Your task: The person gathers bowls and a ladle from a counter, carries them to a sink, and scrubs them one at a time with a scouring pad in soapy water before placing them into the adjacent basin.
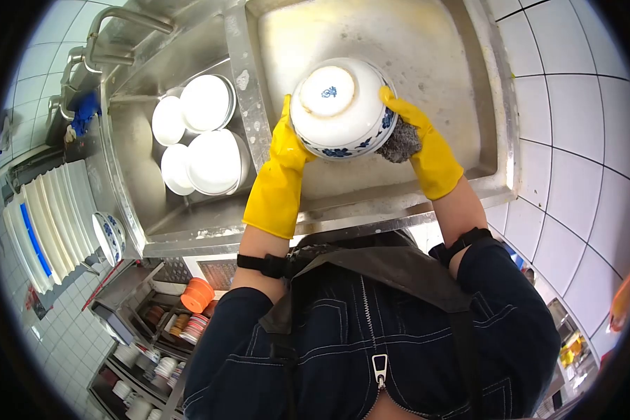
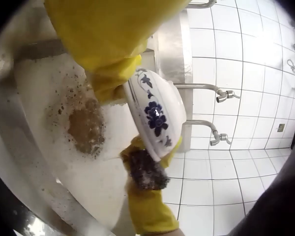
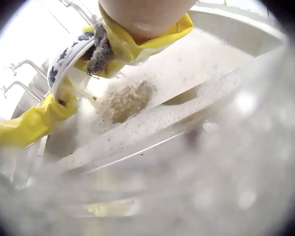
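Observation:
A white bowl (image 1: pixel 336 115) with blue flowers is held upside down over the large sink basin, its foot ring facing up. My left hand (image 1: pixel 287 150), in a yellow rubber glove, grips the bowl's left rim. On the opposite side my right hand (image 1: pixel 430 143), gloved alike, holds the rim, with its thumb on the outer wall. A dark grey steel wool scourer (image 1: pixel 400 142) is in that same hand, pressed near the rim. The left wrist view shows the scourer (image 2: pixel 148 169) below the bowl's edge (image 2: pixel 157 110). Fingers inside the bowl are mostly hidden.
Cloudy water with food scraps (image 2: pixel 86 128) lies in the basin (image 1: pixel 493 105). Several white bowls (image 1: pixel 213 161) stand in the left sink compartment. Taps (image 1: pixel 94 42) line the wall. A row of white plates (image 1: pixel 52 217) and a patterned bowl (image 1: pixel 108 238) stand at far left.

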Action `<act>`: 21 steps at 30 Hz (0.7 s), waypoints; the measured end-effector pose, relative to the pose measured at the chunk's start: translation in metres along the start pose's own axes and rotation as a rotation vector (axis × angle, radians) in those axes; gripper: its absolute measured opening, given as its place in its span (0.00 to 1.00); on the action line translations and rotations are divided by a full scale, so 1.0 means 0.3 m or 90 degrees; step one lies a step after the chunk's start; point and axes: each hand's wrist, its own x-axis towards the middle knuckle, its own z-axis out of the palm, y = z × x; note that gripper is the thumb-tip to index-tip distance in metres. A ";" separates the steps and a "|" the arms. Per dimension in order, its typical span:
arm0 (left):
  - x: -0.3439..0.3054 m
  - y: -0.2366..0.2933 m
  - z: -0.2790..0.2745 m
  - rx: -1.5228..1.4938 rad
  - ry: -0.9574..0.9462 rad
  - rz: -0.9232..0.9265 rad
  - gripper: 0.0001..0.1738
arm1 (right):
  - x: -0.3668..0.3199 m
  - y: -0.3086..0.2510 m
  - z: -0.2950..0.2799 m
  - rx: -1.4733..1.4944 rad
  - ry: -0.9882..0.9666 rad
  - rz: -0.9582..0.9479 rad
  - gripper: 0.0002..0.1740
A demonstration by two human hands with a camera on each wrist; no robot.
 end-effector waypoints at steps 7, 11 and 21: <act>0.072 -0.104 -0.124 0.090 -0.105 0.126 0.29 | -0.126 -0.038 0.079 -0.351 0.010 0.113 0.34; 0.096 -0.121 -0.126 0.051 0.007 0.073 0.26 | -0.104 0.005 0.173 -0.369 0.012 -0.063 0.34; -0.241 0.129 0.059 0.096 0.102 0.099 0.27 | -0.019 -0.014 0.178 -0.358 0.084 -0.019 0.33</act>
